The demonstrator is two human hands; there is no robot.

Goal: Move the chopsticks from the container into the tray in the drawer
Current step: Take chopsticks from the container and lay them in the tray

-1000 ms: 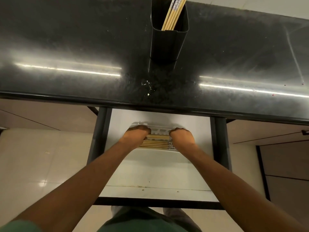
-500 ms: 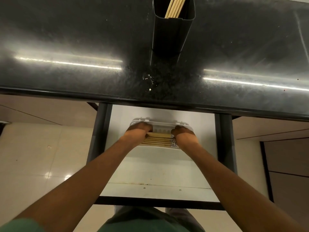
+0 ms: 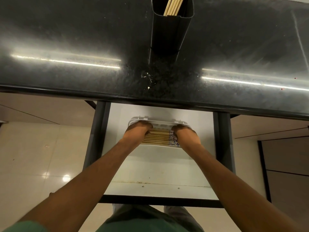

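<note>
A white tray [image 3: 160, 122] lies at the back of the open white drawer [image 3: 158, 166]. A row of several wooden chopsticks [image 3: 157, 137] lies flat in it, side by side, with patterned ends to the right. My left hand [image 3: 136, 133] is curled over their left ends and my right hand [image 3: 186, 134] over their right ends; the fingertips are hidden. On the counter above stands a tall black container [image 3: 168, 36] with several more chopsticks [image 3: 173, 5] upright in it.
The glossy black countertop [image 3: 66, 39] overhangs the back of the drawer, with a few water drops [image 3: 148, 77] near its front edge. Dark drawer rails [image 3: 97, 131] run along both sides. Pale floor tiles show to the left, a dark cabinet to the right.
Both hands stay on the chopsticks in the tray. The camera has tilted down a little, so the container sits higher in the frame.
</note>
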